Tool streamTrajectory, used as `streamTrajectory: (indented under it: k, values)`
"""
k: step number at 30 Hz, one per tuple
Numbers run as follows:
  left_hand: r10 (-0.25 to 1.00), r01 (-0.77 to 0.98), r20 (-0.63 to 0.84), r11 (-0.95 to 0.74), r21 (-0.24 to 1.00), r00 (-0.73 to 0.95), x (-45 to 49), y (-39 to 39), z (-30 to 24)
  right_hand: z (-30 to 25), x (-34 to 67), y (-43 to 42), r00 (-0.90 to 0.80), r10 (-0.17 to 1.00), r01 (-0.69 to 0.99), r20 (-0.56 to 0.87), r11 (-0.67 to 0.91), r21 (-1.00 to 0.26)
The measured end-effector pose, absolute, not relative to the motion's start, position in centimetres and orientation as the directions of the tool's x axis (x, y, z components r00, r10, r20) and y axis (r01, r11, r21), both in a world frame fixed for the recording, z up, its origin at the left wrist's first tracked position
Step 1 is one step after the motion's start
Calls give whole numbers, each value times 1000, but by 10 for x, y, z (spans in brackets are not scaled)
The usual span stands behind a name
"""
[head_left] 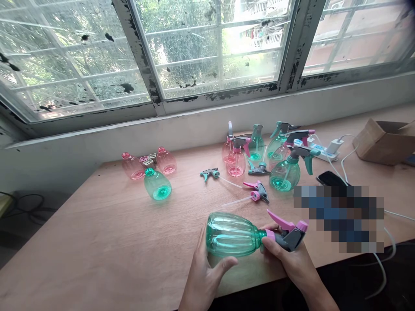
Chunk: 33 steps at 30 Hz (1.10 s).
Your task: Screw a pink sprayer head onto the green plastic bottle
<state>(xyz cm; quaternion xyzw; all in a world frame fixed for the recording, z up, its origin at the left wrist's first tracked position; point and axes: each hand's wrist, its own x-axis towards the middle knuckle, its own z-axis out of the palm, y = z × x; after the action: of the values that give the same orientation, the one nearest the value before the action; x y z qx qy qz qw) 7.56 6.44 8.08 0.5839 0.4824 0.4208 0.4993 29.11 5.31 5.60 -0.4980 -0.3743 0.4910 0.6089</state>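
Observation:
A green see-through spray bottle [231,234] lies on its side in the air just above the near edge of the table, its base to the left. My left hand [207,268] supports the base end, thumb along the lower side. Thumb and fingers of my right hand [285,255] close around the pink collar of the pink-and-grey spray head [288,235] at the bottle's neck. Beyond them lie two loose spray heads with tubes, one pink and grey [257,193], one teal and grey [210,173].
Two pink bottles [166,161] and a green one [158,185] without spray heads stand at the left. Several complete spray bottles [285,175] stand by the wall. Further right are a power strip [324,152], cables, a phone [331,178], a cardboard box [384,142] and a blurred patch.

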Motion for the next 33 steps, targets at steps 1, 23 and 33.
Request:
streamTrajectory:
  k: [1,23,33]
  values:
    - [983,145,4,-31,989,181,75,64,81,56,291,53,239,970,-232,-37,20,-973]
    - [989,239,27,-61,969,145,76,66,75,56,289,55,270,962,-244,-45,23,-970]
    - [985,204,19,-55,978,174,76,66,80,57,287,55,290,956,-260,-42,37,-965]
